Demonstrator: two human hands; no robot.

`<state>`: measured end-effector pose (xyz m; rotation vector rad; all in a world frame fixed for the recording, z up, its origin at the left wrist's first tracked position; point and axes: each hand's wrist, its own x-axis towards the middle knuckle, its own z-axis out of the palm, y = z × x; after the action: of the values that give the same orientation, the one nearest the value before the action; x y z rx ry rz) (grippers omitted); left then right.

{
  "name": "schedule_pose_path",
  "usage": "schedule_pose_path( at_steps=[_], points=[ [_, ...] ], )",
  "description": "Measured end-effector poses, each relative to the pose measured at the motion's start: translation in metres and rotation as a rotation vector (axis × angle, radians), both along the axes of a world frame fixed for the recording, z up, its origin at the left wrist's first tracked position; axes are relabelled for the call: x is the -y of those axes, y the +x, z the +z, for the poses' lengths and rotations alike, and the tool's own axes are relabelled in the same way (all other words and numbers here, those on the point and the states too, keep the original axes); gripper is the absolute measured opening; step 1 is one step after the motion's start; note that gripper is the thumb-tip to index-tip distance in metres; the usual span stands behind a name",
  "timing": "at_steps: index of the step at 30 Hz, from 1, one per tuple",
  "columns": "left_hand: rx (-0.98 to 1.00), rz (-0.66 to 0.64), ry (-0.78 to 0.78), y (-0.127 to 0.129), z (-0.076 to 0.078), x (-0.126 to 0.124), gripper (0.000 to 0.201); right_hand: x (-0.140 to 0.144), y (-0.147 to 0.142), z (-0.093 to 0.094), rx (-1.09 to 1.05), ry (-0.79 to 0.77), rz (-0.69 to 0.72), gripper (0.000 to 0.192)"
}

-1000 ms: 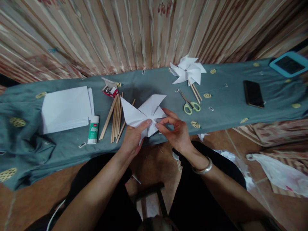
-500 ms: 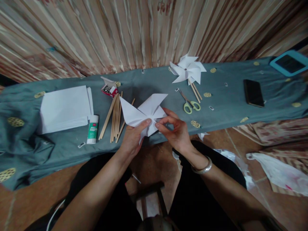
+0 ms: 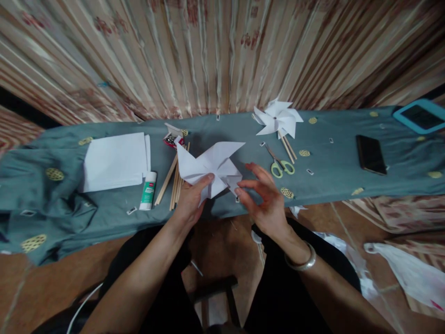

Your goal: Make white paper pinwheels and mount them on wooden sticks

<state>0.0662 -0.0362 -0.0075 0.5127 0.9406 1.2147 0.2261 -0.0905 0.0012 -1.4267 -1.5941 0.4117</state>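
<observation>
A white paper pinwheel (image 3: 212, 163) with folded blades is pinched near its centre by my left hand (image 3: 190, 198), thumb on top and fingers underneath. Just right of it, my right hand (image 3: 266, 200) has its thumb and fingers spread, the thumb tip close to a loose paper point. I cannot tell whether that tip touches the paper. Behind the pinwheel, partly hidden, lie several wooden sticks (image 3: 167, 180) and a small open red-and-white box (image 3: 173, 137) with metal bits in it.
Left on the blue-green cloth (image 3: 236, 130) are a stack of white paper (image 3: 114, 160) and a glue stick (image 3: 148, 191). Scissors (image 3: 277, 163) with green handles and another pinwheel (image 3: 278, 118) on sticks lie right. A phone (image 3: 370, 154) and blue-framed device (image 3: 420, 115) are farther right.
My right hand has come away from the pinwheel's middle, moving right, and its fingers have spread. My left hand keeps its pinch. The view has shifted, so the table appears lower.
</observation>
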Motion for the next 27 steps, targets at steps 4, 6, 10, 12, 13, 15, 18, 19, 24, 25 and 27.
schedule_pose_path(
  at_steps=[4, 6, 10, 12, 13, 15, 18, 19, 24, 25, 27],
  points=[
    [0.012, 0.040, 0.027, -0.007, 0.000, -0.005, 0.054, -0.011, 0.009, -0.001, -0.014, 0.009, -0.064, 0.014],
    [0.024, 0.053, 0.023, -0.011, 0.002, -0.007, 0.053, -0.019, 0.013, -0.003, -0.044, 0.011, -0.099, 0.016],
    [0.032, 0.114, -0.048, -0.024, 0.014, -0.008, 0.040, -0.036, 0.015, -0.010, -0.084, 0.015, -0.133, 0.017],
    [0.021, 0.158, -0.115, -0.032, 0.021, -0.008, 0.030, -0.044, 0.012, -0.012, -0.096, 0.020, -0.124, 0.018],
    [0.017, 0.178, -0.142, -0.036, 0.026, -0.008, 0.025, -0.048, 0.010, -0.014, -0.105, 0.020, -0.118, 0.018],
    [0.023, 0.205, -0.170, -0.045, 0.034, -0.010, 0.018, -0.056, 0.005, -0.017, -0.125, 0.017, -0.109, 0.020],
    [0.031, 0.278, -0.165, -0.061, 0.050, -0.018, 0.010, -0.068, -0.007, -0.022, -0.149, 0.001, -0.086, 0.021],
    [0.028, 0.321, -0.153, -0.068, 0.056, -0.022, 0.008, -0.072, -0.012, -0.024, -0.153, -0.008, -0.071, 0.022],
    [0.117, 0.478, -0.047, -0.102, 0.082, -0.047, 0.009, -0.088, -0.038, -0.032, -0.191, -0.040, -0.015, 0.021],
    [0.139, 0.507, -0.048, -0.108, 0.084, -0.050, 0.011, -0.090, -0.043, -0.034, -0.200, -0.040, -0.011, 0.021],
    [0.171, 0.561, -0.068, -0.118, 0.082, -0.054, 0.015, -0.095, -0.053, -0.038, -0.208, -0.040, -0.004, 0.020]
  ],
)
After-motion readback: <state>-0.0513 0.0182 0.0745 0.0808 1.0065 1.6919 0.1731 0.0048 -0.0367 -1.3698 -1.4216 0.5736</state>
